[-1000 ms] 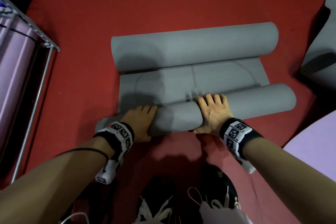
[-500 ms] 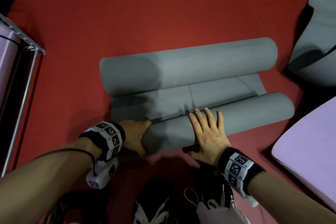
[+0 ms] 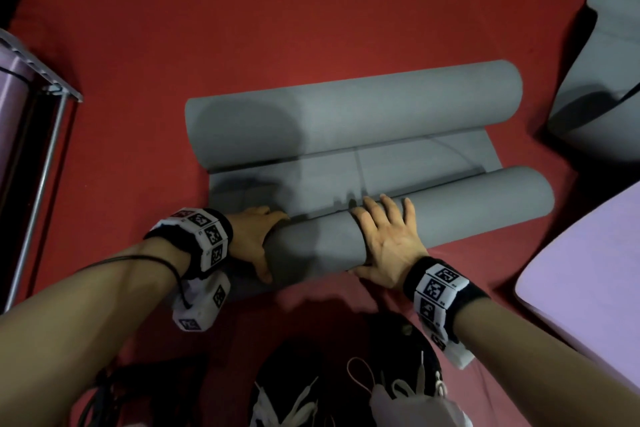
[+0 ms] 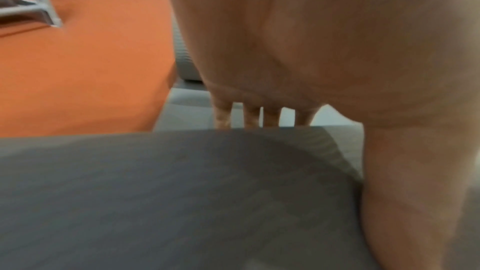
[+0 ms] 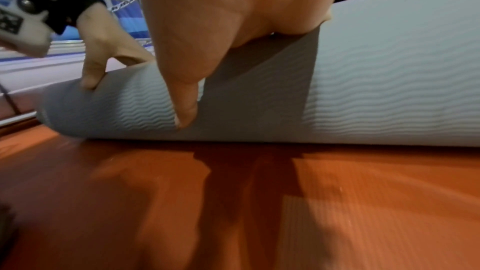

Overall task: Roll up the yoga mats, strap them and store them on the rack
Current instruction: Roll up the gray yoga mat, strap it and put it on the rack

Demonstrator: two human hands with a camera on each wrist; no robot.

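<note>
A grey yoga mat lies on the red floor, rolled in from both ends. Its far roll [image 3: 346, 114] and near roll [image 3: 467, 208] are parted by a narrow flat strip [image 3: 311, 177]. My left hand [image 3: 256, 239] lies over the near roll's left end, fingers across the top and thumb on the near side. My right hand [image 3: 384, 239] presses flat on the roll's middle, fingers spread. In the right wrist view the right hand [image 5: 221, 17] and the left hand [image 5: 103, 44] both bear on the ribbed near roll [image 5: 389, 79]. The left wrist view shows straight fingers [image 4: 223, 116] reaching over the near roll [image 4: 182, 202].
A metal rack [image 3: 45, 149] holding a purple rolled mat [image 3: 14, 114] stands at the left edge. Another grey mat [image 3: 602, 80] lies at the upper right, and a purple mat [image 3: 588, 270] at the lower right. My black shoes [image 3: 294, 392] are just behind the roll.
The near roll has advanced toward the far roll, so the flat strip is narrower. Both hands slid back from the roll's top to its near side.
</note>
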